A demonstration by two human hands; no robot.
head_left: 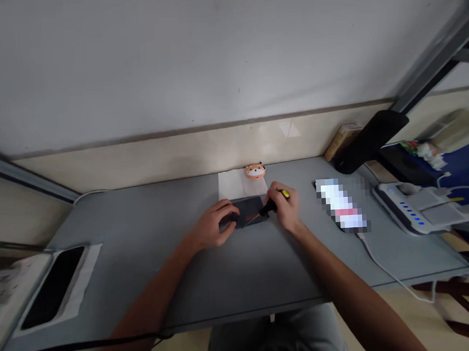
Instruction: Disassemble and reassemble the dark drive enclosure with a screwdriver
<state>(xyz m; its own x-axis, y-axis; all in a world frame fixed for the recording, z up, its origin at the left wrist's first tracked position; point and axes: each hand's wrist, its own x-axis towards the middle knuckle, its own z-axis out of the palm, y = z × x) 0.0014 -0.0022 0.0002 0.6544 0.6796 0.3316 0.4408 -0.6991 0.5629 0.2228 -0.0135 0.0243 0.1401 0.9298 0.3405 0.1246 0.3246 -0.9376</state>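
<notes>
A dark, flat rectangular piece [251, 205] lies on the desk, with a reddish-brown patch near its middle. My left hand [215, 224] grips its left end, fingers and thumb curled round a dark part there. My right hand [285, 207] is closed round a screwdriver [267, 208] with a black handle and a yellow spot at its end. The thin shaft slants down and left over the piece. Whether the tip touches it I cannot make out.
White paper [230, 184] and an orange-and-white animal-faced case [255, 170] lie behind the piece. To the right are a lit phone [341, 205] on a cable, a power strip [413, 208] and a black cylinder [370, 141]. A dark-screened phone [54, 287] lies at left.
</notes>
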